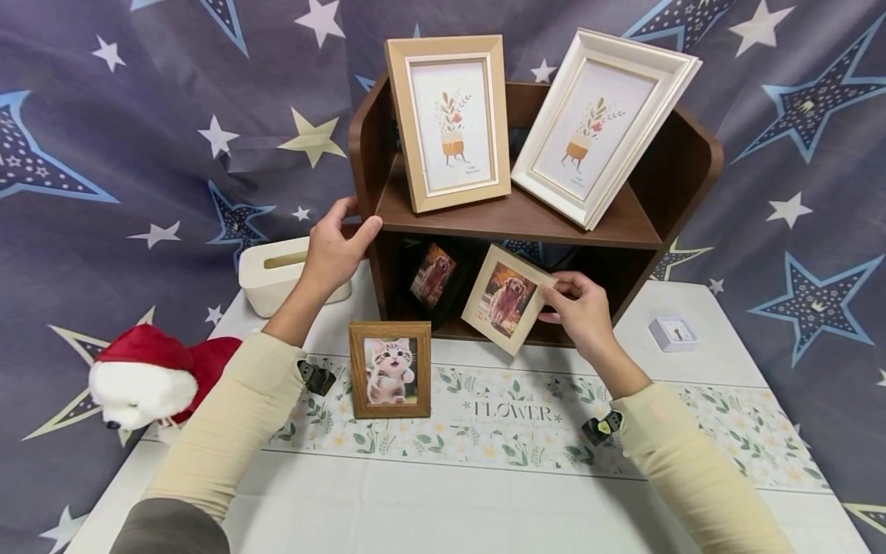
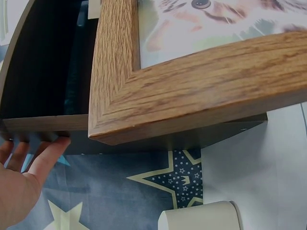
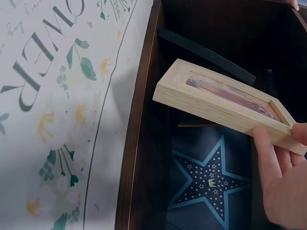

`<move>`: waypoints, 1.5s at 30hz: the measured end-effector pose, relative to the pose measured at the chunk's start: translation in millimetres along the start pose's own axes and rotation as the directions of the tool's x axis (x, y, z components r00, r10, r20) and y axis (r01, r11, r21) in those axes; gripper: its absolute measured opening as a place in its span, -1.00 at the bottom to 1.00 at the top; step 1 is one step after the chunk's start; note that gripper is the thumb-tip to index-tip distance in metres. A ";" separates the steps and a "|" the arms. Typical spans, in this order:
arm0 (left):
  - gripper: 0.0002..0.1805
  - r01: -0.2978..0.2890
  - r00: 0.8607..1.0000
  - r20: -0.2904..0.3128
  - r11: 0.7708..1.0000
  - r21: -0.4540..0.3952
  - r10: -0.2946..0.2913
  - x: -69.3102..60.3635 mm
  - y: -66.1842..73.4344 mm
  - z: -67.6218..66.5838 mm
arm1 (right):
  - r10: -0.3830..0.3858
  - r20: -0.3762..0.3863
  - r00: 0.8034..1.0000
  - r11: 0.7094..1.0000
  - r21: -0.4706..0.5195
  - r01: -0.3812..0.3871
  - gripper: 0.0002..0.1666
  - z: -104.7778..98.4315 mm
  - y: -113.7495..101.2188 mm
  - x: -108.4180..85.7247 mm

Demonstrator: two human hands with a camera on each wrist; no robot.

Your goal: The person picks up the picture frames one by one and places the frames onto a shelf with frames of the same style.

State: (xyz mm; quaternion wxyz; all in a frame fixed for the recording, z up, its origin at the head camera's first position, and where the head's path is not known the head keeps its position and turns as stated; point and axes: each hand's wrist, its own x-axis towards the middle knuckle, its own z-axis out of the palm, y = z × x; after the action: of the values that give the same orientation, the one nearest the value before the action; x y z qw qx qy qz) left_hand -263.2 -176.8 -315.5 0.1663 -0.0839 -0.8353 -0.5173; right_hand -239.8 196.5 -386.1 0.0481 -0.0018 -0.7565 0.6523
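My right hand (image 1: 580, 309) pinches the right edge of a light wood frame with a dog picture (image 1: 500, 328), tilted at the front of the lower compartment; the right wrist view shows the fingers (image 3: 266, 152) on the frame (image 3: 216, 103). A black frame with a dog picture (image 1: 434, 275) stands behind it to the left. My left hand (image 1: 334, 248) holds the left side edge of the dark brown shelf (image 1: 519, 219), thumb in front. In the left wrist view that hand (image 2: 24, 187) touches the shelf edge (image 2: 45, 123).
A tan frame (image 1: 453, 201) and a white frame (image 1: 601, 208), leaning sideways, stand on the upper shelf. A brown frame with a kitten picture (image 1: 391, 412) stands in front. A tissue box (image 1: 259, 286) and dog plush (image 1: 145, 381) are left, a small white clock (image 1: 673, 334) right.
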 end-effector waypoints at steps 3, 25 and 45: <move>-0.38 0.000 1.000 -0.002 1.000 0.001 0.000 -0.1 -0.2 -0.2 | -0.001 -0.011 1.000 1.000 -0.004 0.001 -0.56 2.9 0.5 2.6; -0.41 -0.018 1.000 -0.021 1.000 -0.006 0.018 1.9 -1.8 0.5 | 0.043 -0.107 0.993 0.997 0.063 -0.036 -0.55 27.6 4.7 20.4; -0.40 -0.030 0.999 -0.015 1.000 -0.002 0.030 1.4 -3.0 0.7 | 0.053 -0.158 0.986 0.994 0.104 -0.037 -0.57 47.8 13.0 31.0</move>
State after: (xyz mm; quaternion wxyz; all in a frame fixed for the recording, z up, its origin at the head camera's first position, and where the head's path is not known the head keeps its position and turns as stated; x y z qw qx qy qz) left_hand -265.6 -177.6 -317.8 0.1799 -0.0928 -0.8320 -0.5164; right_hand -275.0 153.3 -403.6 0.0942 -0.0690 -0.7160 0.6883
